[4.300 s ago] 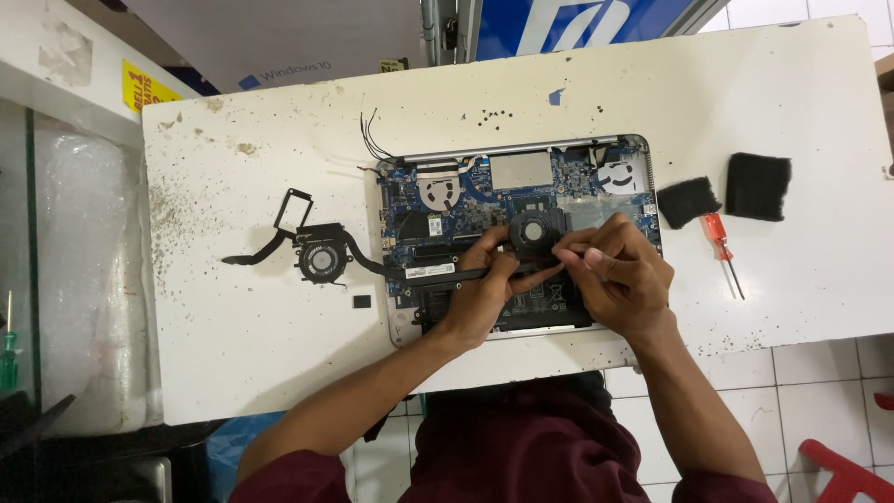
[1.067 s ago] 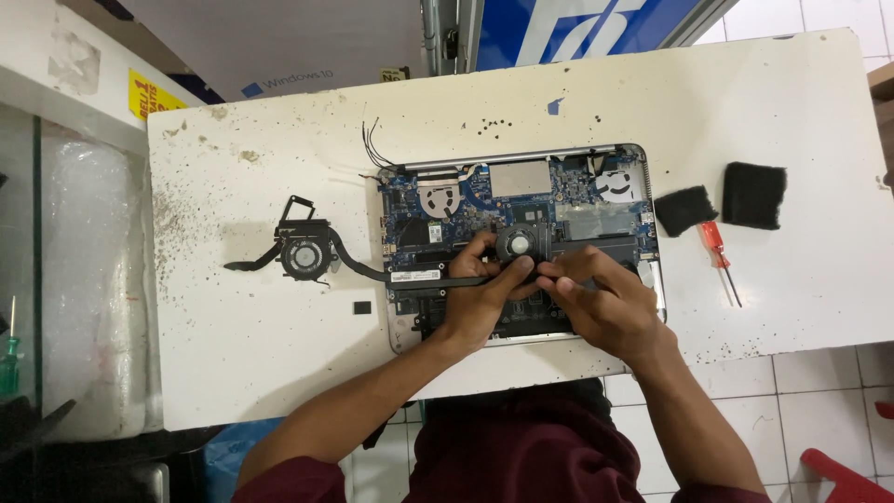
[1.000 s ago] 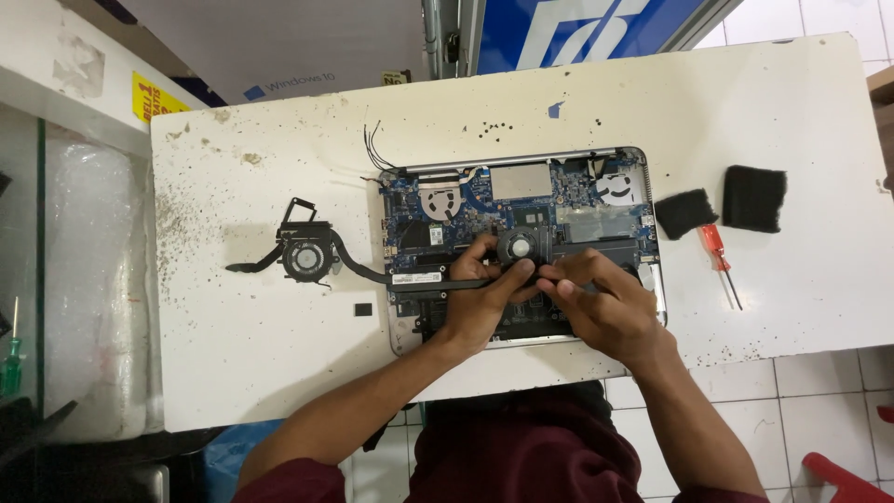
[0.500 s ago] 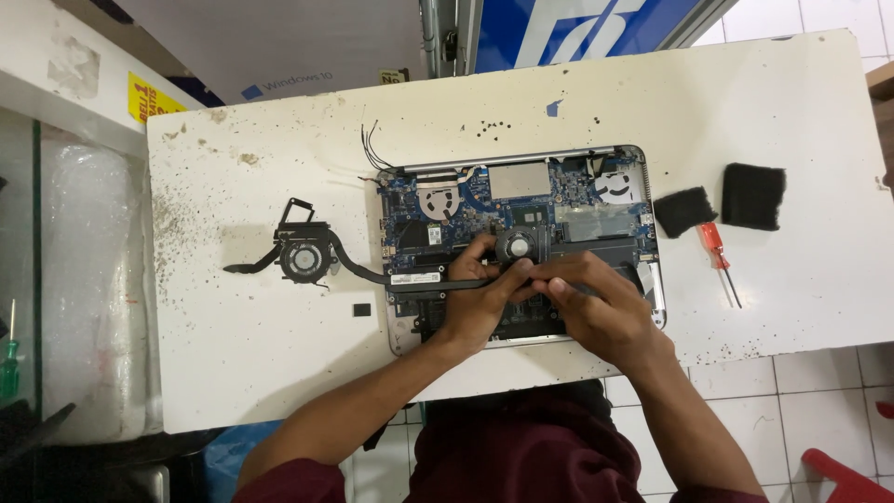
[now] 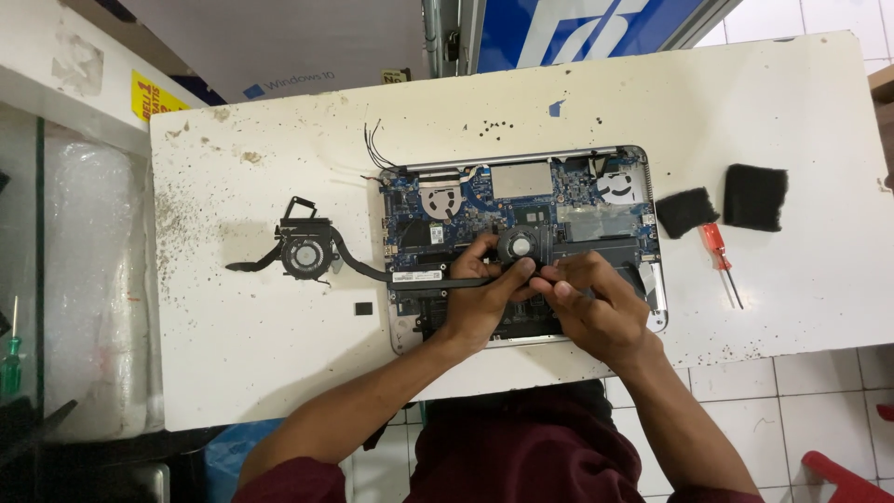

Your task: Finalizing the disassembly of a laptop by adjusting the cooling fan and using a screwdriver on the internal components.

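Nearest the camera, the person's forearms in dark red sleeves reach up over the near edge of the white table (image 5: 233, 373). The left hand (image 5: 480, 298) lies over the open laptop base (image 5: 643, 307), its fingers curled and pinched on the round black fan (image 5: 515, 248) and the dark heat pipe (image 5: 419, 277) that runs leftward from it. The right hand (image 5: 596, 303) sits just beside it, fingers bunched tight at the same spot, fingertips touching the left hand's; whether they pinch anything cannot be told. The pipe leads off the laptop to a second fan (image 5: 304, 253) lying on the table. Farther right lie a red screwdriver (image 5: 719, 259) and two black pads (image 5: 687, 210).
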